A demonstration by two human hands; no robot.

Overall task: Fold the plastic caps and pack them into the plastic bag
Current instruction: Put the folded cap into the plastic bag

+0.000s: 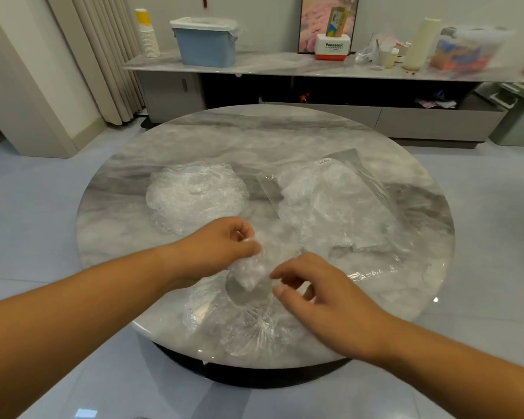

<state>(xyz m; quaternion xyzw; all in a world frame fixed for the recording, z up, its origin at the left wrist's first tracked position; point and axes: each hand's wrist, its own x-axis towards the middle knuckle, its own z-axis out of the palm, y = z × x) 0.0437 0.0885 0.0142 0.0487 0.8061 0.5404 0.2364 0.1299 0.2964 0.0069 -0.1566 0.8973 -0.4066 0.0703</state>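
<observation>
My left hand [221, 246] grips a bunched clear plastic cap [253, 267] above the round marble table [285, 131]. The fingers of my right hand [318, 291] are loosely curled just right of that cap, fingertips near its lower end; contact is unclear. Beneath both hands a spread-out clear cap [239, 325] lies at the table's near edge. A pile of crinkled clear caps [194, 195] sits left of centre. The clear plastic bag [336, 204], with folded caps inside it, lies on the right side.
Behind the table runs a low marble-topped cabinet [254, 65] carrying a blue lidded bin [206, 40], stacked paper cups [147, 34], a Panasonic box [333, 46] and other clutter. Curtains [103, 55] hang at the left. Glossy tiled floor surrounds the table.
</observation>
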